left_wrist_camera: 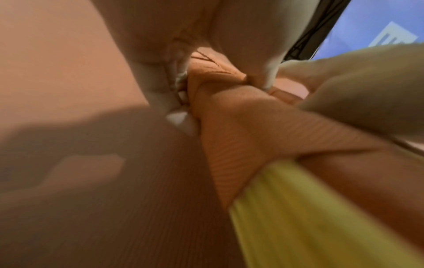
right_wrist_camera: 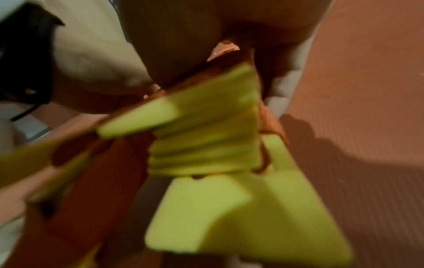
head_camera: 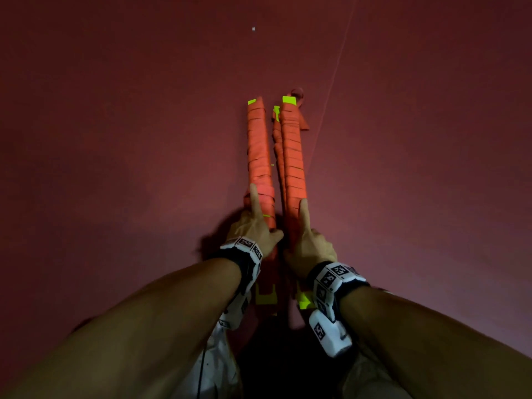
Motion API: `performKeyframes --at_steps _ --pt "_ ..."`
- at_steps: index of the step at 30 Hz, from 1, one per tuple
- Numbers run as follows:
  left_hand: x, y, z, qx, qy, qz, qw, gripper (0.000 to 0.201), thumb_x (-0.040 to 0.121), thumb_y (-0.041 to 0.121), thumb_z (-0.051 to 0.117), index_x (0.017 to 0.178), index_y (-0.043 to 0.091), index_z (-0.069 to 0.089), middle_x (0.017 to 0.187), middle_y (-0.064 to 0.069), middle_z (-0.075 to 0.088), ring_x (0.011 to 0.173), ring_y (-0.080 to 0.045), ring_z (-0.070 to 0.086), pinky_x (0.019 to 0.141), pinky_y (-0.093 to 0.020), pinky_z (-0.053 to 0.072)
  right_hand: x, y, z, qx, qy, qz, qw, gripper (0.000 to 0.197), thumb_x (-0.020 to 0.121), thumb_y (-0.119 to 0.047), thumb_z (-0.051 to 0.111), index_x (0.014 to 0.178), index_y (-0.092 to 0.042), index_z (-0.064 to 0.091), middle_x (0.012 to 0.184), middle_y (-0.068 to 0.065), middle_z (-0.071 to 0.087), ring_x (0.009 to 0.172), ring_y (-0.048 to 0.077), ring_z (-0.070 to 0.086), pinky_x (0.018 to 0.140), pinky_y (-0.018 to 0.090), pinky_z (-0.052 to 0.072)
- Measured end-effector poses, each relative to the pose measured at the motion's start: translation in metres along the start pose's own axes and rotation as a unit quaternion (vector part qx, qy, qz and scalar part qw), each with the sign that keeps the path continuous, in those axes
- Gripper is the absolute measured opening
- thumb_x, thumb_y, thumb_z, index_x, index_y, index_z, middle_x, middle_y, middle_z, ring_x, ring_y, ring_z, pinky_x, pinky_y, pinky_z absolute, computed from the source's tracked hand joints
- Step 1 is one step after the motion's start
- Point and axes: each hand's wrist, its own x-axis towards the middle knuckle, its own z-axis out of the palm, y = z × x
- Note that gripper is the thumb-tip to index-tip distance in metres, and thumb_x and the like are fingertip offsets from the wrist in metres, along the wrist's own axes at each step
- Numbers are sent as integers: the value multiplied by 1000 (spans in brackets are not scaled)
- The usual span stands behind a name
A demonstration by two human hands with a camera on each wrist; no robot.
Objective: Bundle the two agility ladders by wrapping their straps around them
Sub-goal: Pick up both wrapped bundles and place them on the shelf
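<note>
Two agility ladders lie side by side on the dark red floor, each a long stack of yellow-green rungs wound in orange strap. My left hand (head_camera: 256, 226) grips the near part of the left bundle (head_camera: 259, 151), index finger stretched along its top, thumb on its inner side. My right hand (head_camera: 309, 240) grips the right bundle (head_camera: 292, 151) the same way. In the left wrist view orange strap (left_wrist_camera: 241, 137) crosses a yellow rung (left_wrist_camera: 298, 217). The right wrist view shows the stacked yellow rung ends (right_wrist_camera: 206, 137), blurred. A loose strap end (head_camera: 300, 110) trails off the right bundle's far tip.
The dark red floor (head_camera: 129, 139) stretches all round the bundles. A thin pale line (head_camera: 336, 67) runs diagonally across it at the right. A small white speck (head_camera: 253, 29) lies far ahead. My pale trouser legs (head_camera: 213, 370) are at the bottom edge.
</note>
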Motion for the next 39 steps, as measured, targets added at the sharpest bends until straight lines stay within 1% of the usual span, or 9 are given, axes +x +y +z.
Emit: performKeyframes --at_steps 5,8,14,18,22,24,30,36,39 --pt "12 8 -16 -57 -17 -69 996 116 82 46 76 159 4 0 151 -18 45 132 -37 51 102 -38 45 4 -3 -11 36 8 -8 999 110 87 -46 62 150 -42 -28 116 10 58 102 41 63 79 44 48" --pt "18 7 -17 -81 -26 -80 993 104 77 44 80 154 9 20 142 -17 53 127 -36 54 101 -38 47 6 -3 -17 39 6 -7 999 112 87 -46 63 149 -40 -30 118 11 59 104 40 63 83 45 50" --pt "21 22 -20 -125 -27 -96 987 122 81 39 79 158 6 -10 157 -12 37 134 -33 48 96 -27 39 12 -7 -29 64 13 -6 998 108 87 -47 61 151 -36 -26 118 12 62 103 40 65 83 45 52" --pt "33 26 -31 -128 -27 -113 985 139 73 41 85 155 20 -26 145 -16 50 119 -36 60 95 -34 48 20 -8 -38 63 13 -6 998 113 85 -49 63 150 -33 -28 115 11 64 101 40 65 83 46 54" --pt "41 30 -46 -147 -58 -102 982 138 49 56 80 159 28 2 150 -10 46 131 -35 51 110 -44 44 27 -9 -47 62 22 -2 998 116 84 -50 65 150 -33 -29 118 11 64 103 40 65 86 46 53" --pt "45 33 -48 -180 -52 -95 978 122 35 58 73 145 30 26 129 -4 58 116 -31 59 102 -45 49 29 -10 -53 63 23 -2 998 113 85 -50 63 152 -32 -26 120 12 63 105 41 64 86 46 52" --pt "68 51 -50 -275 -17 -79 958 92 39 43 81 125 28 50 102 3 70 93 -20 69 90 -44 58 35 -19 -86 65 22 -32 997 103 84 -40 61 150 -47 -18 125 10 59 107 43 62 89 48 51" --pt "90 93 -98 -266 16 -34 963 76 65 15 85 130 25 46 98 2 67 82 -13 64 68 -23 48 52 -32 -145 44 27 -34 998 101 81 -37 62 151 -55 -9 116 10 59 108 42 60 91 46 52" --pt "96 126 -138 -246 5 -7 969 75 65 19 83 132 24 48 102 2 68 88 -13 65 74 -26 51 53 -40 -193 65 48 -32 996 97 82 -38 63 155 -51 0 119 11 59 111 41 59 92 44 49"
